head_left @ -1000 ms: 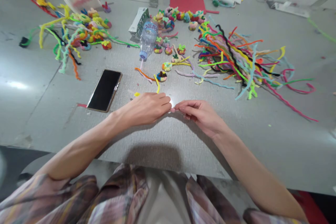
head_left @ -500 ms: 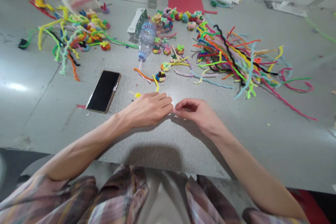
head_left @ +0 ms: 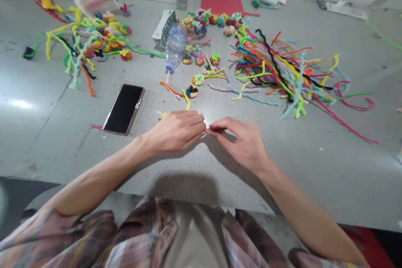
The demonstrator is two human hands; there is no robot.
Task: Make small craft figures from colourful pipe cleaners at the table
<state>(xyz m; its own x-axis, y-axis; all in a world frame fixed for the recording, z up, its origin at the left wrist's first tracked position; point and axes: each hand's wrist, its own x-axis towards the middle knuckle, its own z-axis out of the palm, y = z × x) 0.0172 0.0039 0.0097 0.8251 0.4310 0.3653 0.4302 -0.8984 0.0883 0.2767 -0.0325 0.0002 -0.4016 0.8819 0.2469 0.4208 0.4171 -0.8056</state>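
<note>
My left hand (head_left: 184,130) is closed, knuckles up, above the table in front of me. Between its fingertips and those of my right hand (head_left: 241,140) shows a small pink pipe cleaner (head_left: 207,130), mostly hidden by the fingers. The right thumb and forefinger pinch its right end. Just beyond the hands lie a yellow pipe cleaner (head_left: 186,99), an orange pipe cleaner (head_left: 171,88) and a small coiled multicoloured piece (head_left: 192,91) with a dark top.
A phone (head_left: 124,109) lies left of my hands. Farther back stand a tilted plastic bottle (head_left: 176,46) and a small box (head_left: 165,27). Loose pipe cleaners (head_left: 282,67) are heaped at right; finished coiled pieces and more pipe cleaners (head_left: 83,46) spread at left.
My right hand has turned slightly, its back and wrist shifting right, while its fingertips stay by the left hand. The left hand has barely moved.
</note>
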